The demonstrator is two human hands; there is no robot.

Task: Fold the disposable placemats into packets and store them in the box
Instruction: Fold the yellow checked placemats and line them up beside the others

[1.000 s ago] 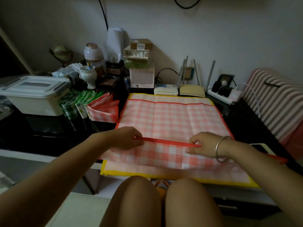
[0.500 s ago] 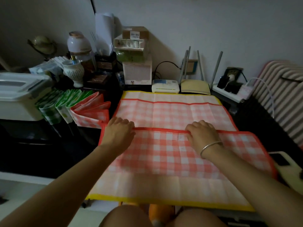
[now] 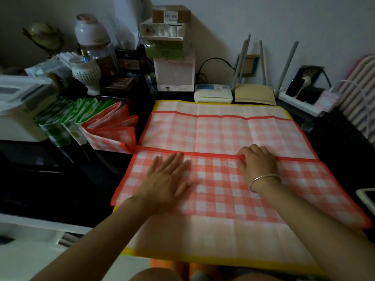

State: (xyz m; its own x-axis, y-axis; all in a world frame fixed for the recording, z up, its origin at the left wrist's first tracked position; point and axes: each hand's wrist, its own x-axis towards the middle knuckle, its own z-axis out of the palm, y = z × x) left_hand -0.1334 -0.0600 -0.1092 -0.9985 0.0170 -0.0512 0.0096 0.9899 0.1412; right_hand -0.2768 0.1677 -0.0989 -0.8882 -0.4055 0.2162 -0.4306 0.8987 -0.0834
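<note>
A red-checked placemat (image 3: 223,138) with a red border lies spread on the table, its near half folded over toward the middle. Under it lies a paler mat with a yellow border (image 3: 213,254). My left hand (image 3: 164,179) lies flat with straight fingers on the folded flap, just below its red edge. My right hand (image 3: 256,163) rests on the flap with curled fingers at the red edge. Folded packets stand in a row at the left: red-checked ones (image 3: 113,130) and green-checked ones (image 3: 63,120). A white lidded box (image 3: 18,102) sits at the far left.
Along the wall stand a cluttered group of jars, small boxes and a calendar (image 3: 172,74), a white modem (image 3: 213,93), a router with antennas (image 3: 255,94) and a power strip (image 3: 304,96). A striped cushion (image 3: 357,102) is at right. A tablet edge (image 3: 367,199) lies at right.
Both hands carried the mat's near red edge up and laid it at the middle. Since then my left hand has flattened and slid down onto the flap; my right hand stays at the edge.
</note>
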